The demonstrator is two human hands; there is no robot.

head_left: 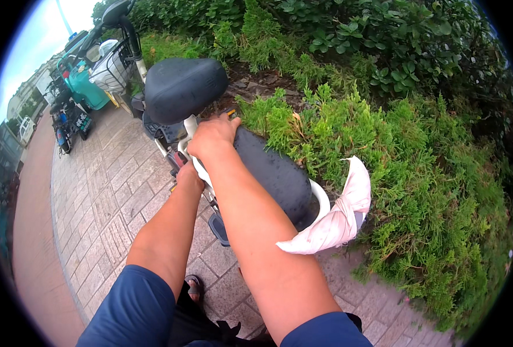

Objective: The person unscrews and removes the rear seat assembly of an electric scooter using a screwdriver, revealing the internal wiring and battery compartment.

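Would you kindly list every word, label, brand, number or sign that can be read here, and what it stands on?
Dark green plate on a parked dark two-wheeler: pale characters, too small and blurred to quote.
Dark saddle, long rear seat and pale pink cloth: no readable text.

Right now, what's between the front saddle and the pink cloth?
The head view shows the dark rear seat and white rail, with the right hand near the saddle.
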